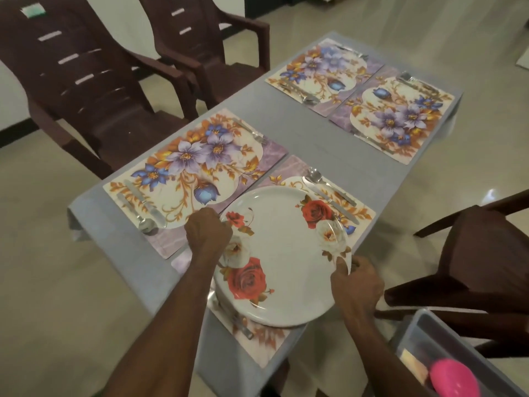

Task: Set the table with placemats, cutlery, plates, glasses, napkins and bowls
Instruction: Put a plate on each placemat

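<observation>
On the near right placemat (289, 170), a person holds a large white plate (282, 253) with red roses by opposite edges. The left hand (207, 229) grips the far-left rim with curled fingers; the right hand (356, 285) pinches the near-right rim, thumb on top. The plate sits between both hands, tilted slightly, its near edge overhanging the mat and covering most of it. A knife and spoon (329, 193) lie just beyond the plate's right side; a fork (242, 325) peeks out under its near edge. The plate seems to need shifting away from the person to centre it. Three other placemats carry cutlery only.
</observation>
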